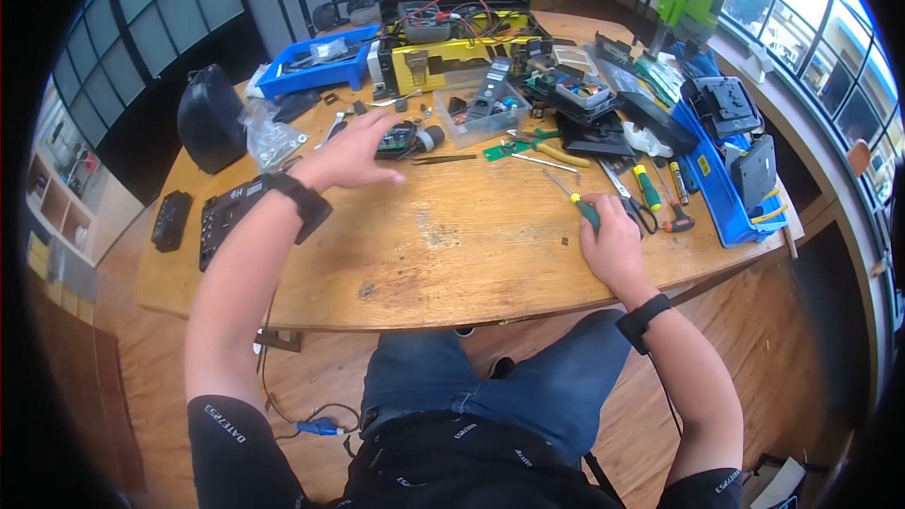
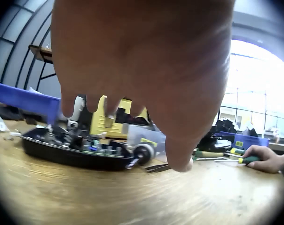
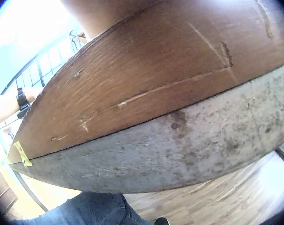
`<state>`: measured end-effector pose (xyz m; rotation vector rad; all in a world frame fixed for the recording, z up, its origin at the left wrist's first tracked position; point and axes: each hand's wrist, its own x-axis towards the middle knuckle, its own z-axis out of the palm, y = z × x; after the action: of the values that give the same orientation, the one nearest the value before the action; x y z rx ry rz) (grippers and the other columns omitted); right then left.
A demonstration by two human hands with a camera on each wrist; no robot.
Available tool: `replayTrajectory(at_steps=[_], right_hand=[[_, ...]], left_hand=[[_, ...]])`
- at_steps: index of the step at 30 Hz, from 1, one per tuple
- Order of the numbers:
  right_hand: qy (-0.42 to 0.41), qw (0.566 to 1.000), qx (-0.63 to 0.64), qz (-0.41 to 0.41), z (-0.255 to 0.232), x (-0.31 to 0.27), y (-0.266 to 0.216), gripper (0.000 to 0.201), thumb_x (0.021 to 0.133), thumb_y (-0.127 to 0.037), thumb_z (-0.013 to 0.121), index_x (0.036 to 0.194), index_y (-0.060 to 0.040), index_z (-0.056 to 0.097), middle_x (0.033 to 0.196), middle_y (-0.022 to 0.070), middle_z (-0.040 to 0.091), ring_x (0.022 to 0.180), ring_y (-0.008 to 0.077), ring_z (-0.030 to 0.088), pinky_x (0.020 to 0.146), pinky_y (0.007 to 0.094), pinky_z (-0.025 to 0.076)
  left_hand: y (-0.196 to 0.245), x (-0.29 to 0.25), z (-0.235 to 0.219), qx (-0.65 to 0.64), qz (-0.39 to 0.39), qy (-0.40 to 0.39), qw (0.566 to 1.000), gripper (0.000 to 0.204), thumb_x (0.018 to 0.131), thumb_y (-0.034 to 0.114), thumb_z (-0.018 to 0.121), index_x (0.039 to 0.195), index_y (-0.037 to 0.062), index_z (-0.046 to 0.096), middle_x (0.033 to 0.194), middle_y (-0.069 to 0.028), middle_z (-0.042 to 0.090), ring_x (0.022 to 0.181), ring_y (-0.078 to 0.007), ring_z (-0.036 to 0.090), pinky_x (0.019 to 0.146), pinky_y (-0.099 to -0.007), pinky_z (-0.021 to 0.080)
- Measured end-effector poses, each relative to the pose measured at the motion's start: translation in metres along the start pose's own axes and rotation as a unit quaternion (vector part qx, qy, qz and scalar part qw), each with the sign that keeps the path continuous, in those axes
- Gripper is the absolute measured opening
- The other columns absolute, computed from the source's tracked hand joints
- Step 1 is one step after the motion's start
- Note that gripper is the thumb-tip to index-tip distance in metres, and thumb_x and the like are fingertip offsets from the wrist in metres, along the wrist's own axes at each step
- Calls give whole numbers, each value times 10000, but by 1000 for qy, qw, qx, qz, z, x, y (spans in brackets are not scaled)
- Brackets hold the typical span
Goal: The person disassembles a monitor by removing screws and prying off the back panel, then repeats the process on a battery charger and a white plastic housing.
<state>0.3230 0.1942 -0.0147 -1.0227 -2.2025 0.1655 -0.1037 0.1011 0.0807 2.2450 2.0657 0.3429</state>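
My left hand [image 1: 351,155] hovers over the left middle of the table, fingers stretched out and thumb spread, holding nothing. Beneath and beyond its fingers sits a black housing [image 2: 71,157] filled with a circuit board and small electronic parts. A dark round part with a pale rim [image 2: 144,153] is at the housing's right end, and tweezers [image 1: 445,159] lie beside it. At the right, my right hand [image 1: 615,243] rests on the table and holds a screwdriver [image 1: 586,213] by its green handle, the shaft pointing away and left. Scissors [image 1: 645,215] lie right beside that hand.
A yellow toolbox [image 1: 424,70], a clear plastic bin [image 1: 467,137] and a blue tray [image 1: 311,85] stand at the back. Pliers [image 1: 563,153], another screwdriver [image 1: 647,187] and a blue bin [image 1: 721,217] are on the right. A black keypad device [image 1: 219,217] lies left, partly behind my forearm.
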Motion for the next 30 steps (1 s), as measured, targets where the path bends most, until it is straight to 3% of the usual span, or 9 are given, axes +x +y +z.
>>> replayTrajectory(at_steps=[2,5,8,11,12,19,20,23,30], right_hand=[[-5,1000,4,0,-1,1,-1,312,897,-68,677,1205,-72,637,1083,181,663,988,410,672,856,480,545],[-5,1000,9,2,-2,1,-2,312,897,-66,676,1207,-70,635,1080,183,659,980,409,673,849,480,547],[2,1000,15,-5,-3,1,-3,313,897,-69,680,1207,-75,632,1066,179,653,968,405,673,834,482,548],[-6,1000,11,4,-2,0,-1,306,898,-72,684,1199,-79,634,1048,174,647,957,401,673,822,484,549],[-6,1000,13,4,-3,0,-2,298,900,-71,685,1194,-82,636,1039,170,643,952,401,673,822,485,548],[-15,1000,25,10,-2,0,0,305,904,-68,686,1204,-81,634,1049,171,639,953,400,673,818,485,551],[-12,1000,28,6,-1,-1,1,308,904,-71,688,1207,-82,635,1054,170,638,956,399,673,818,485,551],[-13,999,30,9,-2,0,0,313,906,-77,690,1214,-84,638,1062,169,636,960,395,673,819,483,551],[-20,999,26,13,-1,0,0,318,911,-87,689,1225,-86,638,1056,158,633,960,383,673,821,471,549]], left_hand=[[17,37,16,-50,54,84,994,923,821,427,885,1542,28,470,1539,-222,513,1417,-405,502,1173,-467,436],[79,93,34,-248,-24,114,962,838,863,500,841,1433,-38,547,1321,-222,663,1193,-326,663,1019,-429,540],[132,140,63,-502,-118,60,854,798,940,525,783,1407,-71,531,1195,-172,685,892,-191,724,689,-310,612],[165,171,85,-637,-197,-2,746,825,973,559,726,1427,-88,490,1283,-203,610,863,-228,701,667,-326,618],[169,178,86,-662,-212,-26,718,897,970,588,717,1500,-46,370,1371,-250,520,937,-296,695,791,-397,635],[171,224,105,-743,-301,13,597,975,929,651,731,1534,0,331,1289,-240,557,1062,-345,653,828,-450,624],[170,232,109,-740,-332,16,585,756,920,672,727,1345,73,550,1186,-164,577,960,-301,651,799,-436,628],[166,244,118,-754,-293,-5,588,687,922,648,742,1281,81,594,1155,-138,585,959,-293,654,808,-444,631],[179,249,109,-750,-326,6,575,571,954,582,735,1251,107,622,1117,-101,598,950,-290,657,846,-476,617]])
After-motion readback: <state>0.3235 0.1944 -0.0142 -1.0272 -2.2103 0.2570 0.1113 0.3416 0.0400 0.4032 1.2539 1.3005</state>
